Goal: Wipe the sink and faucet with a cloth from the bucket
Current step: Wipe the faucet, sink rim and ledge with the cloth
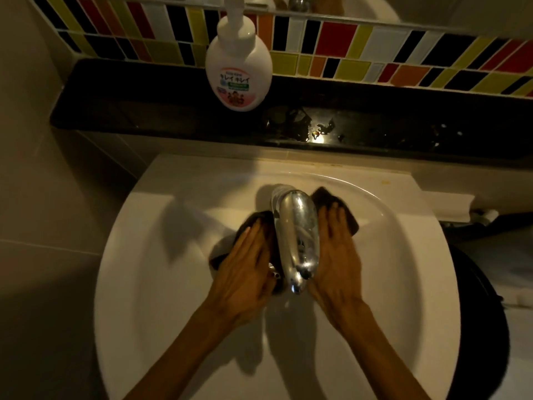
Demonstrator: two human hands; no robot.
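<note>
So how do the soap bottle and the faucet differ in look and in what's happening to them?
The soap bottle is white plastic with a printed label; the faucet is bare shiny metal. The soap bottle stands untouched on the dark ledge, while the faucet has a dark cloth and both hands at its sides, left hand, right hand. Both are rounded.

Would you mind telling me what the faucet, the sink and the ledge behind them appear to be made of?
Faucet: polished, chrome-like metal, judging by its mirror reflections and bright highlights.
Sink: glossy white, probably glazed ceramic, with smooth soft sheen.
Ledge: polished black stone or similar, since it reflects a light spot; exact material unclear.
</note>
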